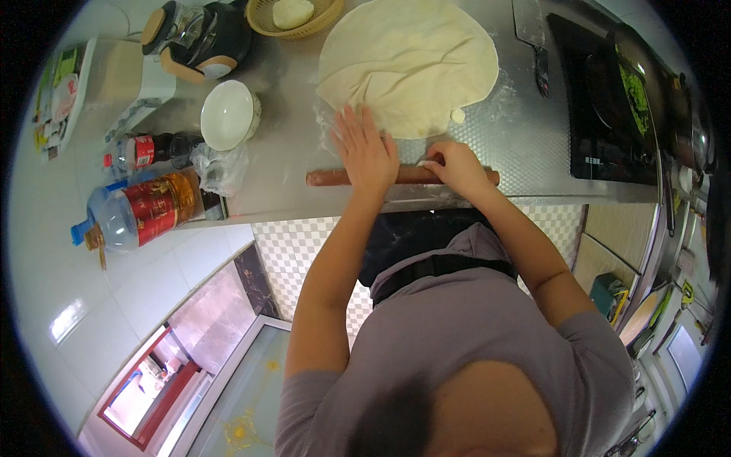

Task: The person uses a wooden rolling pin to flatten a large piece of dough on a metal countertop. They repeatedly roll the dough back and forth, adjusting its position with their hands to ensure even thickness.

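A large, thin, wrinkled sheet of dough (405,63) lies on the floured metal counter (274,137). My left hand (367,151) rests flat with its fingers apart, fingertips at the sheet's lower left edge. Crosswise near the counter's front edge lies a wooden rolling pin (328,177), passing under both hands. My right hand (457,168) is over the pin, thumb and fingers pinched on a small pale piece, seemingly dough (422,164). Another small dough piece (458,116) sits at the sheet's lower right edge.
To the left are a white bowl (227,115), a clear plastic bag (220,171), an oil bottle (151,208) and a cola bottle (143,153). A basket (320,25) holds a dough ball at the back. On the right lie a cleaver (530,25) and a cooktop (599,154) with a pan of greens (634,97).
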{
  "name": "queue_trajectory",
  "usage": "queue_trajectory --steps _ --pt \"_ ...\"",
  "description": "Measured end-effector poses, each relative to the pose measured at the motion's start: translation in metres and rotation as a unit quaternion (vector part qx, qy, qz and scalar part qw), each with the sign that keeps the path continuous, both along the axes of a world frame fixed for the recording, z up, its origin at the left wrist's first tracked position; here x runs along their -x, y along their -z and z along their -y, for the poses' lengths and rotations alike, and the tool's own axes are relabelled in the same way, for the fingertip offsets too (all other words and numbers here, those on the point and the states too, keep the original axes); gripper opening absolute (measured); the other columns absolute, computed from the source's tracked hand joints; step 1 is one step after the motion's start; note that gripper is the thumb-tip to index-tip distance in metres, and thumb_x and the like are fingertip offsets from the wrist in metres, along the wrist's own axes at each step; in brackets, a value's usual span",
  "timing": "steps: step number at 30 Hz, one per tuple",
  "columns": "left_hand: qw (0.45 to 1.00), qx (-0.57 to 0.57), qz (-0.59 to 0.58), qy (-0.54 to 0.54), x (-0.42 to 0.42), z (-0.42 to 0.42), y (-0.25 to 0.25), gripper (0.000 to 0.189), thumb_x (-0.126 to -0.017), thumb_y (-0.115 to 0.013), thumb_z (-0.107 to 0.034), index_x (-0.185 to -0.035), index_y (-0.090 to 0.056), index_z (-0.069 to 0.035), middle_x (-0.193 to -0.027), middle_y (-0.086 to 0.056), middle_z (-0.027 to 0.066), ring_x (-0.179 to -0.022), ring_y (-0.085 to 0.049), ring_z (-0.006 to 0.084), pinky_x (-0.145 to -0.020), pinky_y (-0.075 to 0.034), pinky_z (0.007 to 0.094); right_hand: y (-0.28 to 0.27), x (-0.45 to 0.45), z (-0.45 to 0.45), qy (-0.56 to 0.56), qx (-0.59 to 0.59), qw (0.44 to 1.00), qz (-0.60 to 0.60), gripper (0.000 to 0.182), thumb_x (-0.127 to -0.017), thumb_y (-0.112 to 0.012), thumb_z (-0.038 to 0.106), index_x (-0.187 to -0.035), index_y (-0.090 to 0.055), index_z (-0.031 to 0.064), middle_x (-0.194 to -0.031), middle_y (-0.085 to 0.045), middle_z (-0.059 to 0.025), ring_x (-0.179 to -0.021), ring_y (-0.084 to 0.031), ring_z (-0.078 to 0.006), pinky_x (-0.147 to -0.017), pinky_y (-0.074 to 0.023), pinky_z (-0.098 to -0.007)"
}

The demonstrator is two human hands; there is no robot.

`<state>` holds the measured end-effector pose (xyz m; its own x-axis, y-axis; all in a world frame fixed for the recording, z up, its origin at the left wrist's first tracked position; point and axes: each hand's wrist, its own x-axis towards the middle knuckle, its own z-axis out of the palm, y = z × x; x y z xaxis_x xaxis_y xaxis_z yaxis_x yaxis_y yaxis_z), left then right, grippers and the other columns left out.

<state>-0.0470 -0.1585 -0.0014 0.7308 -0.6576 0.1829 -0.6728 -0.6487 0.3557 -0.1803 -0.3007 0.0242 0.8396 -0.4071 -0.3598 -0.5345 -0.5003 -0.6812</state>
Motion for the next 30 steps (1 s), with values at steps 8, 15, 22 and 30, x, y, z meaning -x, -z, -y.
queue_trajectory --steps 8,15,22,30 --pt "0.993 -0.102 -0.048 -0.015 0.041 -0.033 -0.009 0.072 -0.093 -0.056 -0.033 -0.152 -0.032 0.0 -0.16 -0.02 0.028 -0.148 -0.017 0.0469 -0.118 -0.015 0.0612 0.015 -0.012 0.009 -0.212 0.093 0.956 0.178 0.01 -0.077 -0.069 0.005 -0.086 -0.069 0.0053 -0.089 -0.068 -0.0144 -0.088 -0.065 -0.036 -0.08 -0.0509 -0.0439" --pt "1.0 0.009 0.021 -0.01 -0.007 0.009 0.004 0.072 -0.094 -0.056 -0.035 -0.152 -0.031 0.0 -0.16 -0.02 0.0279 -0.148 -0.017 0.0468 -0.117 -0.017 0.0602 0.009 -0.015 0.006 -0.093 0.008 0.994 0.052 0.011 -0.079 -0.069 0.009 -0.089 -0.071 0.004 -0.091 -0.069 -0.0172 -0.091 -0.066 -0.0364 -0.077 -0.0518 -0.0476" --pt "0.993 -0.085 -0.077 -0.004 0.044 -0.042 -0.005 0.071 -0.096 -0.053 -0.038 -0.152 -0.032 0.0 -0.16 -0.019 0.0283 -0.148 -0.018 0.0461 -0.115 -0.019 0.0625 0.015 -0.016 0.001 -0.202 0.119 0.969 0.073 0.005 -0.08 -0.068 0.008 -0.084 -0.071 0.0072 -0.09 -0.07 -0.0168 -0.092 -0.068 -0.0356 -0.077 -0.053 -0.0485" --pt "0.999 -0.02 0.02 -0.019 -0.006 0.008 0.006 0.068 -0.096 -0.054 -0.036 -0.15 -0.035 0.0 -0.161 -0.019 0.0287 -0.148 -0.018 0.0459 -0.116 -0.016 0.0626 0.021 -0.017 0.008 -0.117 0.006 0.992 0.039 0.011 -0.082 -0.07 0.014 -0.089 -0.073 0.0066 -0.089 -0.07 -0.0172 -0.09 -0.067 -0.038 -0.08 -0.0522 -0.0488"
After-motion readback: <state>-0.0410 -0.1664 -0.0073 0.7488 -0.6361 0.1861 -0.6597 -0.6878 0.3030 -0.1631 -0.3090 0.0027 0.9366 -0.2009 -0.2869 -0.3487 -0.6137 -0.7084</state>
